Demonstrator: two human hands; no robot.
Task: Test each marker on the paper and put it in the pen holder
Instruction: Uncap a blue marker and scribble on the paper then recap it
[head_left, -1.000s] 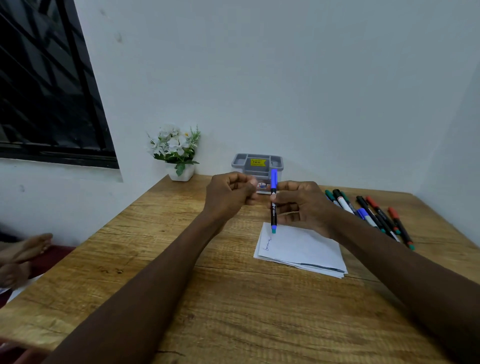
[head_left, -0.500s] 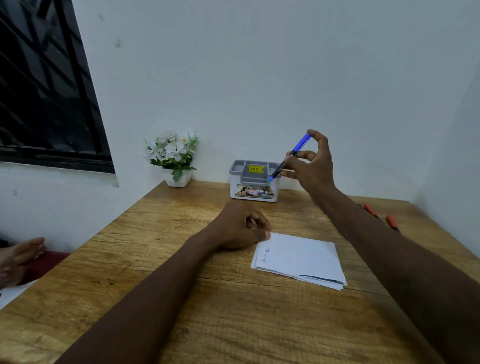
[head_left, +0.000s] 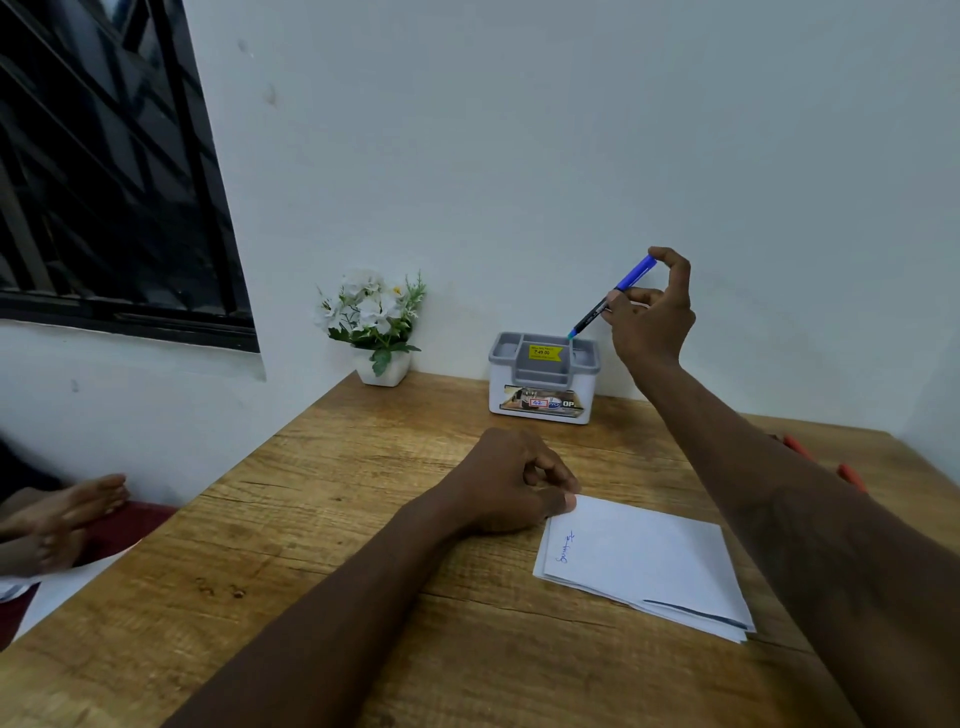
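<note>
Pinching blue marker (head_left: 635, 275) in right hand (head_left: 652, 332) fingers (head_left: 675, 265), tilted above pen holder (head_left: 543, 400) at surface's (head_left: 363, 519) far edge; curling empty left hand (head_left: 511, 483) by paper (head_left: 639, 561); risking tilt snagging rim.

Person shows as two arms only. The left forearm (head_left: 337, 597) is bare from the near frame edge to the wrist. The right forearm (head_left: 810, 530) is bare likewise, with a faint smudged marking on its upper face, too blurred to read. The left hand (head_left: 511, 480) and right hand (head_left: 652, 322) are bare, visible thumbnails trimmed short.
</note>
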